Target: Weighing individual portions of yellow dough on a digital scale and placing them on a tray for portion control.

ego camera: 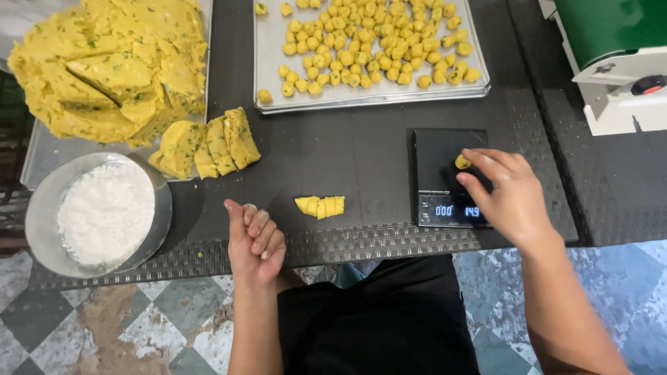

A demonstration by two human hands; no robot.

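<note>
— Right now my right hand (pixel 511 198) sits over the small black scale (pixel 445 167), fingers spread and curved, fingertips (pixel 479 167) pinching a little yellow dough piece (pixel 463 162) against the platform. How does it look from your side?

— Held, I'd say, but lightly. And your left hand (pixel 256 239)?

— Curled shut at the mat's near edge, fingers folded into the palm. I cannot tell whether anything is inside it. Just beyond its knuckles, toward the right hand, lies a short cut dough strip (pixel 320 206), scored into segments.

— What worries you?

— In my judgement, the hand's weight. If the fingers keep pressing the piece, the reading would be off. The dough also looks soft and tacky, so it could cling to the fingertips and lift away with them.

— Anything else nearby?

— Farther out from the left hand, a steel bowl of white flour (pixel 104 212), powdery and heaped. Beyond it, a big crumbly dough mass (pixel 111 66), yellow with green flecks, and thick slices (pixel 208 146) leaning together. Ahead of the right hand, a metal tray (pixel 271 62) crowded with small rounded dough balls (pixel 375 42), matte and uneven. The mat (pixel 347 153) itself is dark and woven-textured.
</note>
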